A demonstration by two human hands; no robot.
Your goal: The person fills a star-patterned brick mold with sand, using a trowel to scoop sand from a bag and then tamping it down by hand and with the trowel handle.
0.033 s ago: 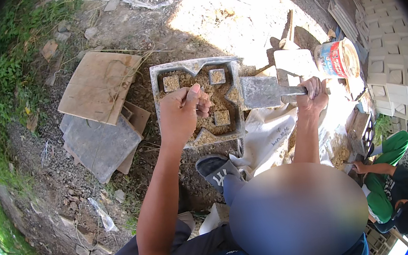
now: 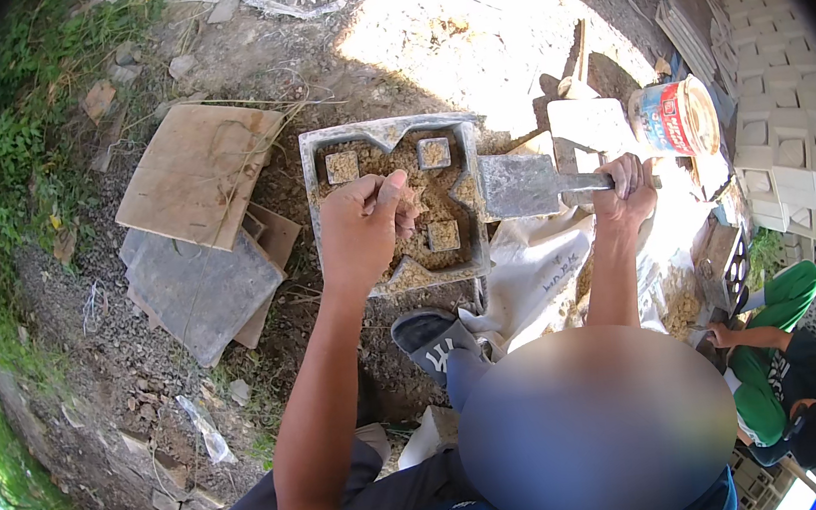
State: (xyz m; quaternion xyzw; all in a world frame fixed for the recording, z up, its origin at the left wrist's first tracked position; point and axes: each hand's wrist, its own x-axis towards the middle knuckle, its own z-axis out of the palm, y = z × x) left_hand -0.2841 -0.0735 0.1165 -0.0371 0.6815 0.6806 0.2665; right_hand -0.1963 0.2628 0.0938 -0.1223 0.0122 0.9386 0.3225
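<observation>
My left hand (image 2: 367, 227) is closed, with its thumb raised over curled fingers, just above a grey block mould (image 2: 308, 161). Whatever sits in those fingers is hidden. The mould has notched inner walls and small square posts (image 2: 443, 236), and sandy mix (image 2: 382, 157) lies around and on top of them. At the mould's right side, my right hand (image 2: 627, 182) grips the handle of a flat rectangular trowel (image 2: 519, 184). Its grey blade reaches left to the mould's right rim.
Left of the mould lie stacked boards (image 2: 202, 173). A white sack (image 2: 540, 265) is spread at the right, below a pale flat-bladed tool (image 2: 589, 123) and a labelled bucket (image 2: 676, 119). Pale blocks (image 2: 784, 111) are stacked far right. Another person (image 2: 773, 364) crouches at the lower right.
</observation>
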